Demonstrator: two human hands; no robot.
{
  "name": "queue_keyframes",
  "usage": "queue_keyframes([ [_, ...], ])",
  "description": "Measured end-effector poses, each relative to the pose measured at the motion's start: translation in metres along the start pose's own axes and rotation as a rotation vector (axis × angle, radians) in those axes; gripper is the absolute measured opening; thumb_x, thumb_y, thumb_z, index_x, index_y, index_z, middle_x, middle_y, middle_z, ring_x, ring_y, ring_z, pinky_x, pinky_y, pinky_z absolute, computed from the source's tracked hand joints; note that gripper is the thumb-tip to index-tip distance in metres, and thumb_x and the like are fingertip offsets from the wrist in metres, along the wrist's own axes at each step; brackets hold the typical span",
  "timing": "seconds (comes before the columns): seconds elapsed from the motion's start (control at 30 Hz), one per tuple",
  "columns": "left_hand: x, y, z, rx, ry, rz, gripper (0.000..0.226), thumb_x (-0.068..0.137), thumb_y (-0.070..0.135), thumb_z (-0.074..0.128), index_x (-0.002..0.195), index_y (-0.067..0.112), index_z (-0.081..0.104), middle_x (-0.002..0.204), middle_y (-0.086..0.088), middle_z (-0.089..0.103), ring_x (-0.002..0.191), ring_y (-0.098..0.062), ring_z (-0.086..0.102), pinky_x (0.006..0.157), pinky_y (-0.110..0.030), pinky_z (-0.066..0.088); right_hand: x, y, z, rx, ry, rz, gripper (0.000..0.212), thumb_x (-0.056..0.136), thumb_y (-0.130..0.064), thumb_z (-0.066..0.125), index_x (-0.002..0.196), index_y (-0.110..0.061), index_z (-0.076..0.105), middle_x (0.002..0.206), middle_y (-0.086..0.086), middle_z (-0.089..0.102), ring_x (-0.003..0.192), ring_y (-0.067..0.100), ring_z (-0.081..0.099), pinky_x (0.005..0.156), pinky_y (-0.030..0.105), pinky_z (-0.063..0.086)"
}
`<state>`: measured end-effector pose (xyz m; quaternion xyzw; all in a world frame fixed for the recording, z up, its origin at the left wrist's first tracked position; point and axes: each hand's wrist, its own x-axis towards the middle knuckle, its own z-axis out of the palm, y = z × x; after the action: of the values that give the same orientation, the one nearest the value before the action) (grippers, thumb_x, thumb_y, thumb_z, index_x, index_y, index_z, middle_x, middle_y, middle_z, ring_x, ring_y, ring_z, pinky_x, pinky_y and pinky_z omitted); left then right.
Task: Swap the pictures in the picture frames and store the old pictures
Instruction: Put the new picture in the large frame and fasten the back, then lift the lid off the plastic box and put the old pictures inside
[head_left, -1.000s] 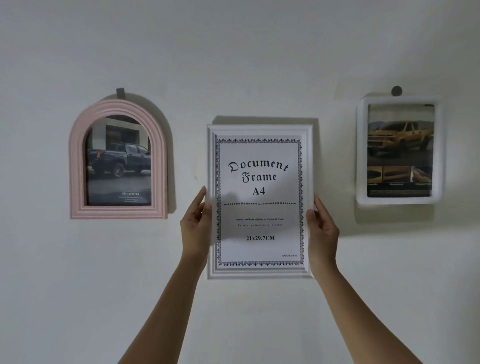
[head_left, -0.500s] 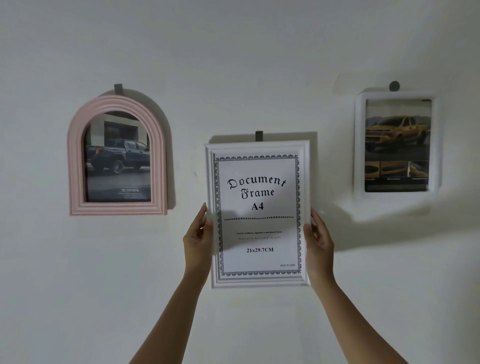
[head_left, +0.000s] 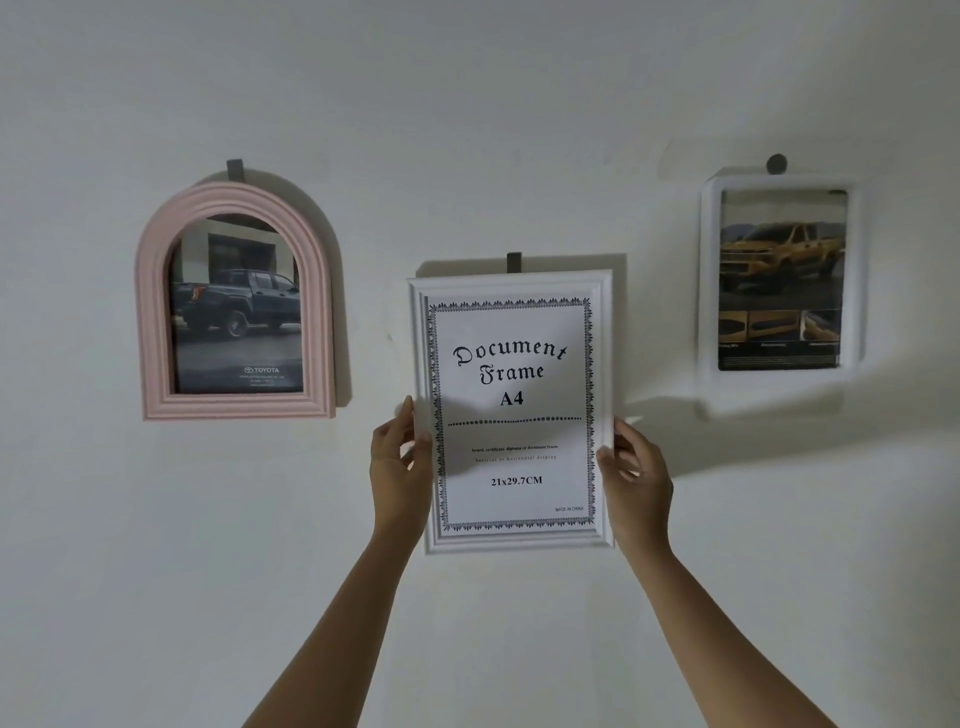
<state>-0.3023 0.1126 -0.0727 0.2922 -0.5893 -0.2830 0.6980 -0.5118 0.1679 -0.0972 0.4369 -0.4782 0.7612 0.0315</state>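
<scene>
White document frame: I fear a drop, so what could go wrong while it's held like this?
The left hand and right hand grip the white document frame only by its lower side edges, so its top may tip forward. Its top edge meets the grey hook and might snag there.

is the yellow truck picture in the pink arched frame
No, the pink arched frame holds a dark pickup picture; the yellow truck picture sits in the white rounded frame on the right.

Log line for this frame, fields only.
left hand: holds white frame | right hand: holds same | hook: shows above it
</scene>
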Motion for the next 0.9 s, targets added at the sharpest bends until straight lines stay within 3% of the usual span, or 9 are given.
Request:
queue_keyframes([
  [0.13, -0.002, -0.001, -0.001, 0.013, 0.021, 0.015, 0.043, 0.092, 0.002, 0.050, 0.133, 0.016, 0.048, 0.112, -0.001, 0.047, 0.092, 0.002, 0.055, 0.080, -0.011, 0.047, -0.001, 0.001, -0.001, -0.044, 0.000, -0.001, 0.032, 0.082, 0.002, 0.058, 0.109, -0.014, 0.064, 0.103, 0.011, 0.061, 0.083, 0.014, 0.059, 0.071, 0.003, 0.043],
  [0.43, -0.004, 0.001, -0.008, 0.034, 0.010, 0.013, 0.042, 0.090, -0.003, 0.048, 0.128, 0.013, 0.052, 0.111, -0.003, 0.050, 0.089, 0.007, 0.057, 0.090, -0.022, 0.048, -0.005, -0.006, -0.001, -0.137, 0.009, 0.002, 0.028, 0.080, 0.004, 0.058, 0.105, -0.008, 0.063, 0.100, 0.012, 0.058, 0.082, 0.021, 0.058, 0.067, -0.001, 0.039],
  [0.5, -0.005, 0.003, -0.009, 0.048, -0.006, 0.006, 0.041, 0.090, -0.002, 0.048, 0.128, 0.013, 0.052, 0.113, -0.003, 0.050, 0.091, 0.004, 0.056, 0.093, -0.026, 0.048, -0.006, -0.010, -0.003, -0.177, 0.007, -0.014, 0.027, 0.081, 0.004, 0.058, 0.105, -0.007, 0.063, 0.099, 0.013, 0.057, 0.081, 0.021, 0.057, 0.072, 0.004, 0.042],
  [0.6, -0.006, 0.008, -0.013, 0.113, -0.042, 0.008, 0.040, 0.090, 0.004, 0.052, 0.129, 0.012, 0.051, 0.116, -0.001, 0.048, 0.102, -0.011, 0.053, 0.100, -0.035, 0.045, -0.006, -0.018, -0.008, -0.258, -0.030, 0.019, 0.026, 0.083, -0.001, 0.057, 0.108, -0.008, 0.061, 0.101, 0.013, 0.055, 0.084, 0.020, 0.053, 0.086, 0.030, 0.046],
  [0.67, -0.008, 0.014, -0.018, 0.206, -0.044, 0.067, 0.043, 0.090, 0.010, 0.056, 0.132, 0.013, 0.049, 0.120, 0.001, 0.045, 0.115, -0.018, 0.047, 0.104, -0.037, 0.040, -0.008, -0.026, -0.015, -0.296, -0.076, 0.043, 0.030, 0.086, -0.004, 0.056, 0.115, -0.007, 0.057, 0.110, 0.014, 0.054, 0.090, 0.019, 0.053, 0.088, 0.027, 0.042],
  [0.73, -0.012, 0.024, -0.022, 0.277, -0.049, 0.147, 0.044, 0.090, 0.014, 0.057, 0.133, 0.015, 0.047, 0.128, 0.000, 0.044, 0.124, -0.018, 0.041, 0.106, -0.027, 0.033, -0.010, -0.035, -0.024, -0.371, -0.126, 0.038, 0.034, 0.088, -0.007, 0.055, 0.121, -0.005, 0.053, 0.118, 0.016, 0.051, 0.101, 0.023, 0.054, 0.088, 0.023, 0.037],
  [0.8, -0.023, 0.037, -0.022, 0.322, -0.090, 0.216, 0.043, 0.092, 0.016, 0.055, 0.134, 0.017, 0.047, 0.134, 0.000, 0.043, 0.127, -0.013, 0.036, 0.102, -0.017, 0.026, -0.016, -0.043, -0.036, -0.445, -0.163, 0.031, 0.037, 0.090, -0.010, 0.052, 0.127, -0.004, 0.049, 0.123, 0.015, 0.050, 0.112, 0.025, 0.051, 0.092, 0.025, 0.036],
  [0.9, -0.048, 0.046, -0.017, 0.360, -0.199, 0.303, 0.041, 0.093, 0.018, 0.053, 0.133, 0.016, 0.047, 0.135, 0.000, 0.045, 0.127, -0.012, 0.038, 0.103, -0.015, 0.024, -0.032, -0.049, -0.060, -0.517, -0.226, 0.048, 0.039, 0.092, -0.014, 0.051, 0.130, -0.006, 0.047, 0.129, 0.012, 0.050, 0.119, 0.023, 0.049, 0.094, 0.026, 0.037],
])
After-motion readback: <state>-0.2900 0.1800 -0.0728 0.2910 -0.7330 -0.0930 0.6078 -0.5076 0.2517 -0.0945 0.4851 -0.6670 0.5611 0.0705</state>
